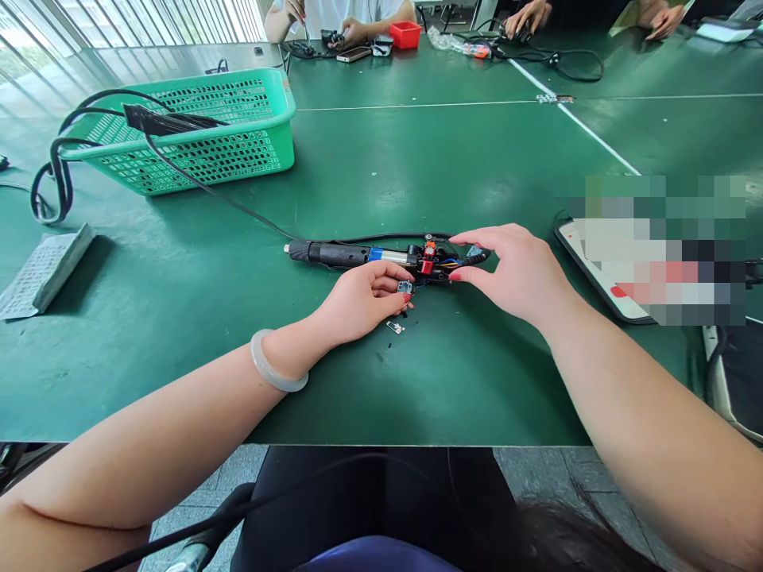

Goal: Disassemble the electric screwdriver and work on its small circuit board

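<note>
On the green table lies a slim black electric hand tool [342, 253], its right part opened up. A blue band, a silver cylinder, red pieces and thin coloured wires show in it. My left hand [366, 300] is closed just below the tool, with a small circuit-board-like part [405, 287] between thumb and fingers. My right hand [518, 266] grips the tool's wired end, index finger on the far side and thumb on the near side. A small silvery metal piece [394, 326] lies under my left fingertips, with tiny dark bits around it.
A green plastic basket [280, 119] holding black cabled items stands at back left; its cable runs to the tool. At left sits a paper-covered block [51, 270], at right a phone-like device [602, 278], partly blurred. Other people's hands [528, 17] work across the table near a red box [405, 35].
</note>
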A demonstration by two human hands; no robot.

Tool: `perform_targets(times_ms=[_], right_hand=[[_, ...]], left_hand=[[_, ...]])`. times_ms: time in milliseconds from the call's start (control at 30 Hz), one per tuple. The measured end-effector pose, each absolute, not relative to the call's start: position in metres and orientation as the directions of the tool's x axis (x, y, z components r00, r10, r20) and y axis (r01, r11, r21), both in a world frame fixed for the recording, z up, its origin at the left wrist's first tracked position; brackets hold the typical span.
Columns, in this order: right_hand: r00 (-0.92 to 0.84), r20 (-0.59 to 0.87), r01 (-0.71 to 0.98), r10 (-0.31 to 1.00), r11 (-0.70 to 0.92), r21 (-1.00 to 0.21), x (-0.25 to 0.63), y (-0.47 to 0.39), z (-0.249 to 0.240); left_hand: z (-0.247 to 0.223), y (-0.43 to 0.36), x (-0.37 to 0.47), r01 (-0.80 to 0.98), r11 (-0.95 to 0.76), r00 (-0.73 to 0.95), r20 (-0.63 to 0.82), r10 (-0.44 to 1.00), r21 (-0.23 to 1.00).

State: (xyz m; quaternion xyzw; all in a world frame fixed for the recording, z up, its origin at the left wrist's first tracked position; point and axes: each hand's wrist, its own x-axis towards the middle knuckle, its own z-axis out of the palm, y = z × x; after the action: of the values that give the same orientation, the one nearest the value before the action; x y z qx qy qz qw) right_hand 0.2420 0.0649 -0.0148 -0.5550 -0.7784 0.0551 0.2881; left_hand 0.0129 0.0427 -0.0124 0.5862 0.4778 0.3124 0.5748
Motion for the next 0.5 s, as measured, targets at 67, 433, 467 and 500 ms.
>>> perform_targets(times_ms=[67,433,467,500], right_hand=[[-0.177,0.317,0.863,0.932,0.302,-0.404,0.247,0.067,-0.018],[-0.156,0.368,0.854,0.916,0.313,-0.416,0.244,0.074,-0.035],[-0.138,0.381,0.853,0.914,0.306,-0.423,0.243,0.075,-0.036],[-0.130,0.402,0.849,0.906,0.311,-0.426,0.242,0.075,-0.037]], left_hand=[[-0.012,0.043,0.013,0.202,0.116,0.355,-0.183,0.917,0.972],[-0.015,0.044,0.012,0.219,0.084,0.377,-0.163,0.912,0.972],[-0.016,0.044,0.012,0.224,0.082,0.375,-0.164,0.913,0.971],[-0.016,0.044,0.012,0.235,0.080,0.370,-0.165,0.914,0.969]])
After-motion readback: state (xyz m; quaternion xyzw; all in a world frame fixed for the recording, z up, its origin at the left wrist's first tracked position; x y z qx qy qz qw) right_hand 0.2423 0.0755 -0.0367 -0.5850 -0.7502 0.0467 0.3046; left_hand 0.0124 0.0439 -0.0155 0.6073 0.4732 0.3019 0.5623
